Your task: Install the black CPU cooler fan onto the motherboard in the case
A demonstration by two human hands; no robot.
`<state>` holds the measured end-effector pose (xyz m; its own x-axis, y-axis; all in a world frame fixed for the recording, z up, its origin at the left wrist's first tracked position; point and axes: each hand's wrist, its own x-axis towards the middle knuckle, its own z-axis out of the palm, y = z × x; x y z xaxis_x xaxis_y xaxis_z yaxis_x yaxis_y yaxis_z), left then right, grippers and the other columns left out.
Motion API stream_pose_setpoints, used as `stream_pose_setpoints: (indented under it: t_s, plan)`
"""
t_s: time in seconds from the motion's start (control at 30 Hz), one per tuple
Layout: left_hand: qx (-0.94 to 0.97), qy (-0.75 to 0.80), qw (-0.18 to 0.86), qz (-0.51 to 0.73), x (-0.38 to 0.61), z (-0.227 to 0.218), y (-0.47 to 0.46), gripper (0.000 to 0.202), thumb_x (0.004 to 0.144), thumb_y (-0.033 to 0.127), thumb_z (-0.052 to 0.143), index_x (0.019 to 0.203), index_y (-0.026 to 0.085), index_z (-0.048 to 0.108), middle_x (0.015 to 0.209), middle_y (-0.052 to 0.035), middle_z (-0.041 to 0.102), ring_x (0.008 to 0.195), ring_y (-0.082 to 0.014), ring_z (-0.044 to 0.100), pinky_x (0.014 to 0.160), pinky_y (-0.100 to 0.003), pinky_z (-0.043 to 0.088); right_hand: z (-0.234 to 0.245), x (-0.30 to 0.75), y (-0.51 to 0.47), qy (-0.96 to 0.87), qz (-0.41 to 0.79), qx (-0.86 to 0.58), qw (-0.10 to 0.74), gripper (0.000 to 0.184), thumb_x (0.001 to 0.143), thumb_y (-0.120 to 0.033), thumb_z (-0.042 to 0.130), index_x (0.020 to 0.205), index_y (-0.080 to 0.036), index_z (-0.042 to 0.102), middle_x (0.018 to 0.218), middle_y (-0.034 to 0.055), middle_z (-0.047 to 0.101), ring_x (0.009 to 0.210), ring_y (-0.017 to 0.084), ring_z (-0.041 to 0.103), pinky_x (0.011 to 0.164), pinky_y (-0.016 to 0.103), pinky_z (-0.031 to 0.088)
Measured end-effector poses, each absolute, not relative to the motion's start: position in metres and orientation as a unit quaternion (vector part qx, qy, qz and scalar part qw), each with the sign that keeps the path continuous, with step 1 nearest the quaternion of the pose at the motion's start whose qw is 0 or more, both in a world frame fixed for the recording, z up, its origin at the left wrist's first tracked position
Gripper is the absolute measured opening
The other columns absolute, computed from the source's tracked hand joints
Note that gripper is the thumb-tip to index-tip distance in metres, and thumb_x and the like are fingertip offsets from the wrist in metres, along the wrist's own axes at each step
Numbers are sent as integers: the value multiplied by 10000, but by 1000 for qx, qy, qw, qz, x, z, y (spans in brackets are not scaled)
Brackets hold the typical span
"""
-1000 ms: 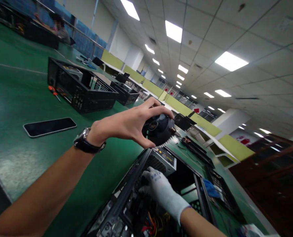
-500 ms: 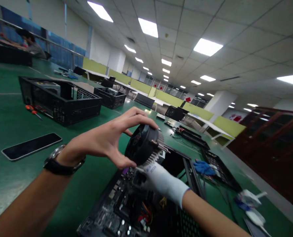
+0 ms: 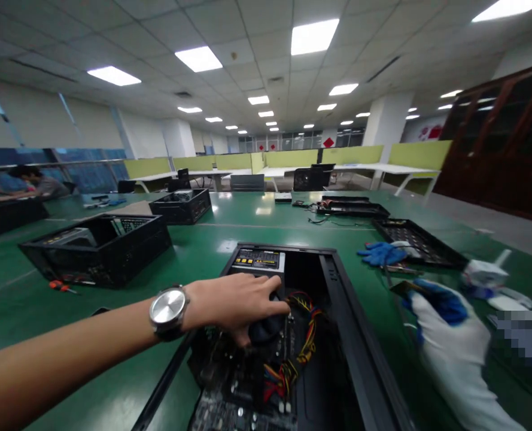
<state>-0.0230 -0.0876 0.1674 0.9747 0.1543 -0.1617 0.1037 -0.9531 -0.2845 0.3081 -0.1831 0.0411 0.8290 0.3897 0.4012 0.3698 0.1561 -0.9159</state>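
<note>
My left hand (image 3: 243,305), bare and wearing a wristwatch, is closed around the round black CPU cooler (image 3: 266,329). The cooler sits fan side up over the motherboard (image 3: 230,389) inside an open computer case (image 3: 359,341); its underside is hidden. Beside it runs a bundle of coloured power cables (image 3: 308,341), and beyond the fingers is a labelled power supply (image 3: 259,259). Out to the right of the case, my right hand (image 3: 447,335), in a white and blue glove, has its fingers curled low over the table. Blur hides what lies in them.
A blue glove (image 3: 382,254) and a black panel (image 3: 420,242) lie to the right, near a white crumpled packet (image 3: 485,278). Two more open cases (image 3: 99,251) stand left and back. An orange-handled screwdriver (image 3: 60,287) lies by the nearer one. A person (image 3: 45,182) sits far left.
My left hand has lowered the cooler from a tilted position above the case down onto the motherboard. My right hand has left the cooler and moved right, over the table. The view has levelled.
</note>
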Motion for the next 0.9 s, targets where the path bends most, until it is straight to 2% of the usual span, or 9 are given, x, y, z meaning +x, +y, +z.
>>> stream_pose_setpoints:
  t_s: [0.1, 0.27, 0.33, 0.47, 0.63, 0.8, 0.9]
  plan:
    - [-977, -45, 173, 116, -11, 151, -78, 831, 656, 342, 902, 1363, 213, 485, 1334, -190, 548, 1099, -322, 634, 865, -379, 535, 5, 311, -188, -251, 50, -696, 671, 483, 625, -477, 707, 1011, -188, 701, 888, 81, 699, 812, 289, 668, 844, 469, 550]
    - [-971, -17, 191, 143, -5, 131, -62, 760, 632, 305, 906, 1290, 215, 537, 1250, -152, 597, 1106, -309, 606, 896, -377, 506, -11, 300, -191, -326, 42, -724, 607, 425, 685, -510, 656, 987, -215, 707, 828, 42, 727, 724, 226, 674, 672, 326, 540]
    - [-970, -11, 192, 149, -5, 126, -59, 760, 628, 319, 912, 1279, 218, 533, 1277, -152, 583, 1134, -304, 596, 905, -365, 500, -15, 297, -188, -350, 44, -729, 586, 417, 708, -521, 646, 992, -222, 709, 838, 41, 738, 721, 224, 682, 653, 316, 530]
    - [-969, -4, 185, 161, -8, 119, -58, 791, 624, 415, 916, 1277, 225, 513, 1292, -139, 576, 1136, -292, 606, 902, -346, 510, -30, 302, -183, -369, 66, -724, 579, 403, 671, -523, 677, 944, -228, 718, 737, 24, 733, 632, 216, 681, 571, 290, 534]
    - [-971, -8, 172, 164, -10, 116, -57, 831, 574, 420, 945, 1260, 213, 525, 1283, -136, 588, 1147, -284, 605, 895, -330, 521, -37, 302, -181, -370, 96, -727, 571, 420, 679, -549, 664, 954, -237, 718, 805, 37, 764, 711, 247, 721, 624, 318, 572]
    - [-974, -16, 160, 162, -8, 116, -53, 686, 686, 317, 897, 1259, 209, 536, 1297, -133, 600, 1141, -260, 627, 874, -299, 535, -17, 287, -183, -408, 158, -728, 527, 415, 634, -520, 644, 913, -222, 722, 870, 63, 784, 824, 292, 740, 780, 397, 580]
    - [-973, -38, 163, 157, -13, 122, -70, 767, 700, 343, 887, 1348, 194, 504, 1403, -176, 561, 1249, -294, 584, 954, -350, 525, -8, 281, -184, -432, 188, -716, 516, 377, 640, -485, 623, 900, -228, 715, 864, 64, 787, 821, 292, 743, 754, 390, 586]
